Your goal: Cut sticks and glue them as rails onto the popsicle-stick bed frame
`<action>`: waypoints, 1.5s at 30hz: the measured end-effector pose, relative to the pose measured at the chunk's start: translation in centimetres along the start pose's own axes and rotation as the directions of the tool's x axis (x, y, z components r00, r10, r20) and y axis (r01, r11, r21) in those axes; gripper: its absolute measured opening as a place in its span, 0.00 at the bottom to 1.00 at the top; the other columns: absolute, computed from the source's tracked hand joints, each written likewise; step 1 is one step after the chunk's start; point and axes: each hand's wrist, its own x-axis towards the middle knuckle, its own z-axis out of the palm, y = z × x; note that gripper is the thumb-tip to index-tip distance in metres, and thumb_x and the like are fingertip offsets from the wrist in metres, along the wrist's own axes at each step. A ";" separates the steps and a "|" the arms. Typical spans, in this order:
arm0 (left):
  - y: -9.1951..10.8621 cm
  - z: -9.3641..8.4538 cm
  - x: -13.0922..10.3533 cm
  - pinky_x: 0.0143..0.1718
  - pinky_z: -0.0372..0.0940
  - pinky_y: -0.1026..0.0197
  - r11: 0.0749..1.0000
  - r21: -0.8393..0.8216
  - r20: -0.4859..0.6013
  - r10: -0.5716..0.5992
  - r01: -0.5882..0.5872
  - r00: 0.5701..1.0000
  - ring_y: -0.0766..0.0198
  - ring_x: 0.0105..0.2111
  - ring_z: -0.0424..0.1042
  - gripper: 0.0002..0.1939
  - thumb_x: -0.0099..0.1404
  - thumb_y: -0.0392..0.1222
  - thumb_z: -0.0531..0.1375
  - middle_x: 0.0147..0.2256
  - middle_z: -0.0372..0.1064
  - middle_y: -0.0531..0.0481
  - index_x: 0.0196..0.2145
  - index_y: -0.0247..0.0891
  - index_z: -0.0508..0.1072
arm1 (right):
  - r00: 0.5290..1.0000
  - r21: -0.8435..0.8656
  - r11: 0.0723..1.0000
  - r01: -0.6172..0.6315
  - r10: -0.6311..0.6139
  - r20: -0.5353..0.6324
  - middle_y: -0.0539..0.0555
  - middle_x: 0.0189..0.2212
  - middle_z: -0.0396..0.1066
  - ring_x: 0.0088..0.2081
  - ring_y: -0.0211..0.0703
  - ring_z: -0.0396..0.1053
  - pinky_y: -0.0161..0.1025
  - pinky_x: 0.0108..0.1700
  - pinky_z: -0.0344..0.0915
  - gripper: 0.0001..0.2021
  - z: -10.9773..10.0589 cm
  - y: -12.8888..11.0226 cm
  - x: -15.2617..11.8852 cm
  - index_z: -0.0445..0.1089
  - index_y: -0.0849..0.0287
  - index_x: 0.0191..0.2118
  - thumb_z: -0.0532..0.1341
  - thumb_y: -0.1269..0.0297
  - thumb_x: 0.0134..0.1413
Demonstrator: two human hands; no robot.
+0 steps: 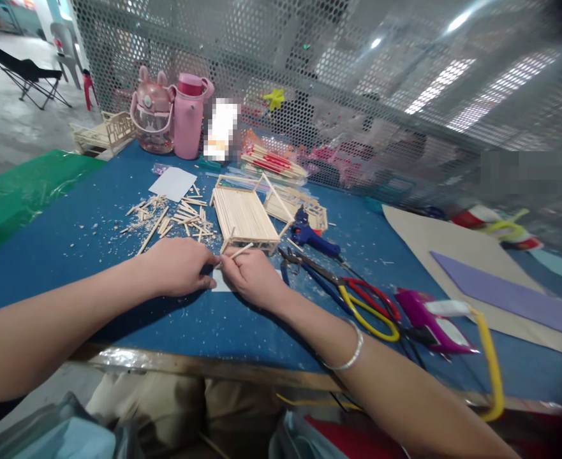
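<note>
My right hand [252, 273] is closed near the table's front, with a short wooden stick [241, 250] between its fingers, angled up to the right. My left hand [182, 266] is closed too, its fingertips meeting the right hand's; what they pinch is too small to make out. Under the fingertips lies a white paper piece [222, 282]. Just beyond my hands stands a small stick-built frame [245, 213] with a slatted flat surface. Loose cut sticks [192, 213] and crumbs are scattered to its left.
A blue glue gun [314, 239], yellow-handled cutters [364, 315] and red-handled pliers [371, 294] lie right of my hands. Pink bottles [188, 121] stand at the back by a perforated metal screen. A purple sheet [505, 293] rests on beige card at the right.
</note>
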 end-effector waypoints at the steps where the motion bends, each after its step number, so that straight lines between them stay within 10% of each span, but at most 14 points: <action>1: 0.0 0.0 0.0 0.33 0.65 0.52 1.000 -0.001 -0.003 0.002 -0.002 1.000 0.47 0.37 0.73 0.21 0.58 0.54 0.54 0.36 0.75 0.41 0.47 0.49 0.72 | 1.000 0.012 1.000 0.006 -0.006 -0.002 0.50 0.19 0.63 0.22 0.34 0.59 0.32 0.29 0.54 0.17 0.0 0.0 0.0 0.63 0.61 0.21 0.46 0.70 0.59; 27: -0.3 -0.1 -0.1 0.36 0.65 0.54 1.000 -0.019 0.037 0.000 0.001 0.999 0.50 0.40 0.73 0.23 0.60 0.52 0.53 0.40 0.74 0.42 0.53 0.51 0.67 | 0.991 0.246 0.969 0.030 -0.061 0.119 0.45 0.15 0.50 0.19 0.30 0.50 0.31 0.24 0.48 0.18 -1.2 0.1 -0.8 0.51 0.59 0.17 0.47 0.67 0.58; 45: -0.1 -0.3 -0.2 0.35 0.64 0.54 0.999 -0.039 0.052 0.004 -0.002 0.999 0.49 0.40 0.73 0.24 0.59 0.52 0.53 0.40 0.74 0.42 0.53 0.49 0.67 | 0.972 0.333 0.935 0.119 -0.179 0.154 0.48 0.21 0.60 0.24 0.32 0.58 0.30 0.30 0.56 0.12 -1.7 0.8 -1.1 0.62 0.61 0.22 0.50 0.71 0.55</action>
